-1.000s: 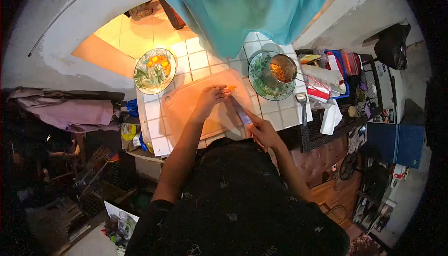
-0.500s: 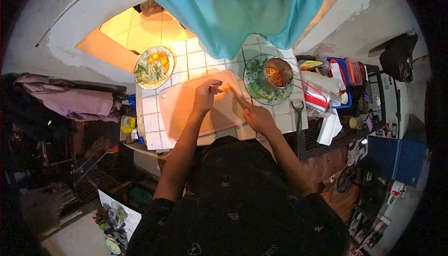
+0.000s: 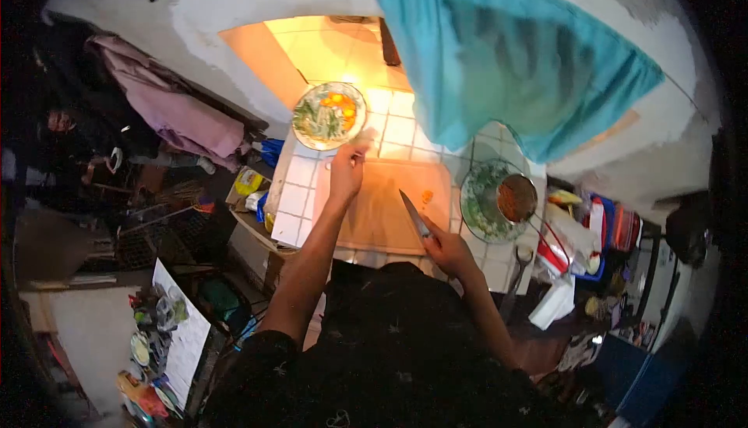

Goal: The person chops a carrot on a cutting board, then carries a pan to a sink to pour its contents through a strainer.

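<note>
My right hand [image 3: 450, 253] is closed round the handle of a knife [image 3: 413, 211], its blade slanting up and left over the orange-pink cutting board [image 3: 389, 229]. Small orange pieces [image 3: 427, 196] lie on the board, right of the blade tip. My left hand [image 3: 345, 175] is over the board's upper left, its fingers curled together just below a plate [image 3: 322, 144]; what they hold, if anything, is too small to make out. On that plate are orange pieces [image 3: 348, 113] and pale and green food.
A green-patterned glass plate [image 3: 477, 214] sits right of the board, with a metal strainer [image 3: 516, 198] of orange bits over its right side. Beyond are a dark-handled utensil [image 3: 517, 270] and a blue basket [image 3: 598, 233] of packages. A teal curtain [image 3: 522, 61] hangs behind.
The view has turned and shifted. My left hand has moved up and left towards the plate, its fingers now more closed. The knife has moved back from the orange pieces.
</note>
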A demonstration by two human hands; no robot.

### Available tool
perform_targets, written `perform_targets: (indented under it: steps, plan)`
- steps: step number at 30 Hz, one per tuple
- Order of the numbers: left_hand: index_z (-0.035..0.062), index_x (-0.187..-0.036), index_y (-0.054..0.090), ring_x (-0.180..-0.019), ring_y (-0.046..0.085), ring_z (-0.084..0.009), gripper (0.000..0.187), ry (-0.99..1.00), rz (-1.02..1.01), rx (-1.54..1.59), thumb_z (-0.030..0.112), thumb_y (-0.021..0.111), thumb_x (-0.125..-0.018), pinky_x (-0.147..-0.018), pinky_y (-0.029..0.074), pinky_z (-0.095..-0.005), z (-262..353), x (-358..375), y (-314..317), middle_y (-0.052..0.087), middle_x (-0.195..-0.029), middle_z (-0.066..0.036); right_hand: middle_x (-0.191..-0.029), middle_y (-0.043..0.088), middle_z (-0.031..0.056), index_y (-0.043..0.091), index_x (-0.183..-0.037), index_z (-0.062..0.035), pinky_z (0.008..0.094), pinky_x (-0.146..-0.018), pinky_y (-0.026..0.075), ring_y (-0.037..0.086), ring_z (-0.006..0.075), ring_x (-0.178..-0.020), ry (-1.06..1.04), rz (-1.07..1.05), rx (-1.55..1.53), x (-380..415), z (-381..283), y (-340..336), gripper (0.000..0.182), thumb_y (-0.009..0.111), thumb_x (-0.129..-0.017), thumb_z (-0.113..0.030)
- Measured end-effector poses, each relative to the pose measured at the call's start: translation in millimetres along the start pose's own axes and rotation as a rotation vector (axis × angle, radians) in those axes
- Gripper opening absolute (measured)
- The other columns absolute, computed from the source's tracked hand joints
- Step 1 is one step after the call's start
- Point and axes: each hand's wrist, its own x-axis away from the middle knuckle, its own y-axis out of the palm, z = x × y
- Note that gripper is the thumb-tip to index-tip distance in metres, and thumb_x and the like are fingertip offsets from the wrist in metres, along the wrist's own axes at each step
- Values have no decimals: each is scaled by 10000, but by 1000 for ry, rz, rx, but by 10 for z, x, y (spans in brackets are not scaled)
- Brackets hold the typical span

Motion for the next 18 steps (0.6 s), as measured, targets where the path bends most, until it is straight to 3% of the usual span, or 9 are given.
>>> perform_targets:
  steps: [2,5,8,10,11,14,15,18]
  plan:
    - [20,-1087,716,-897,706,-273,177,-3,99,-90,43,633,-933,-806,552,-358,-192,-411,-142,721,-1005,-167,-793,643,222,362,-1597,-281,465,-718,534,662,362,-724,10,-53,-3,-109,-30,-16,670,584,-970,-203]
    - [18,-1103,714,-926,713,-294,197,-127,146,-74,81,641,-931,-821,551,-379,-632,-849,-178,726,-1013,-178,-739,617,201,397,-1586,-269,433,-688,521,640,313,-677,22,-79,-69,-162,-15,-31,634,579,-981,-223]
    - [19,-1107,715,-948,711,-323,244,-189,77,-146,171,678,-919,-833,550,-409,-721,-1135,-215,730,-1005,-190,-694,589,177,388,-1594,-255,400,-663,512,608,272,-625,-27,-43,-68,-243,-8,-52,640,582,-984,-238]
    - [25,-1120,719,-947,706,-349,340,-184,-7,-295,266,737,-881,-843,551,-429,-828,-1255,-145,734,-980,-187,-700,599,171,373,-1602,-241,396,-659,517,616,268,-624,88,-106,-72,-281,2,-103,656,587,-982,-246]
    - [40,-1086,727,-937,704,-355,382,-146,0,-349,326,780,-839,-848,549,-438,-907,-1307,-114,737,-969,-178,-708,612,180,363,-1606,-236,409,-673,527,641,289,-644,-12,-43,-165,-295,200,18,660,580,-983,-256]
    - [44,-1031,731,-929,708,-344,360,-254,-31,-435,327,801,-819,-834,551,-435,-602,-1378,-105,741,-971,-167,-717,620,186,366,-1605,-229,409,-679,529,663,294,-676,44,-85,-110,-279,29,-123,643,564,-994,-256]
    - [36,-949,730,-921,711,-329,328,-293,-39,-354,319,813,-807,-813,554,-433,-643,-1402,-87,741,-968,-159,-723,621,191,373,-1601,-224,406,-680,526,669,295,-682,33,-102,-99,-288,23,-144,633,559,-997,-251]
    - [27,-905,732,-890,716,-320,280,-285,-43,-273,272,819,-799,-790,558,-416,-789,-1436,-72,746,-938,-156,-734,625,188,379,-1597,-222,410,-692,527,654,294,-676,68,-77,-123,-278,-40,-150,628,558,-996,-247]
